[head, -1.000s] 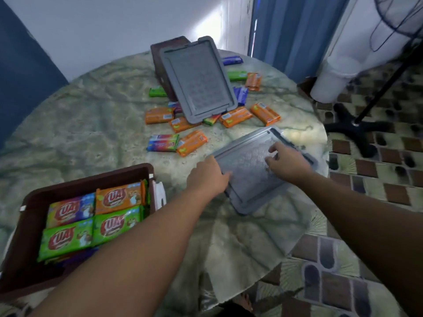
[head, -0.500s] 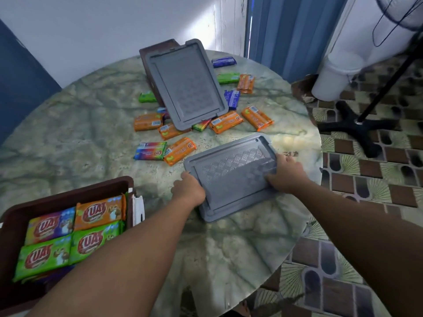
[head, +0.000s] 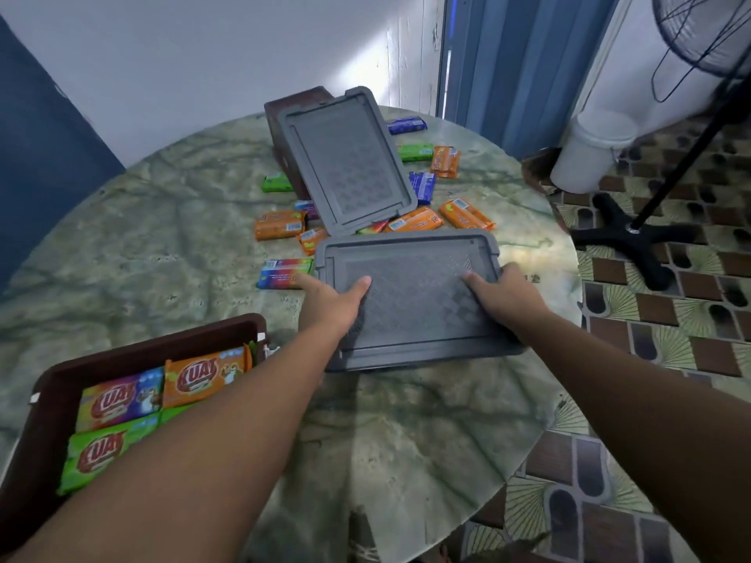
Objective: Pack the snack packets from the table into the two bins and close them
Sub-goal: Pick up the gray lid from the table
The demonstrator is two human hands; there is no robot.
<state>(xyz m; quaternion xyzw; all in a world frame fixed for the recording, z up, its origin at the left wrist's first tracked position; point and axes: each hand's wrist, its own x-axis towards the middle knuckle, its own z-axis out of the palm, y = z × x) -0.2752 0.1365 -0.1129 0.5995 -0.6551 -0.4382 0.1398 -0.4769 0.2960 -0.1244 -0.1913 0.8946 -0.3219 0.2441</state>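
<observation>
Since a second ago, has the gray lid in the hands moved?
Yes. The gray lid has turned and come nearer the person, now covering the orange packet beside the rainbow packet that showed earlier.

The left forearm is covering the right part of the near brown bin (head: pixel 53 400), whose lower left corner is running off the picture's edge, and it is hiding part of the green packets (head: pixel 101 449) inside. The leaning grey lid (head: pixel 349 160) is masking most of the far brown bin (head: pixel 284 111) and parts of several loose packets (head: pixel 374 227) beneath its lower edge, while the fingers of both hands are disappearing under the held lid (head: pixel 410 302). The fan (head: pixel 699 30) is being cropped at the top right, and small print on the far packets is staying too tiny to read.
</observation>
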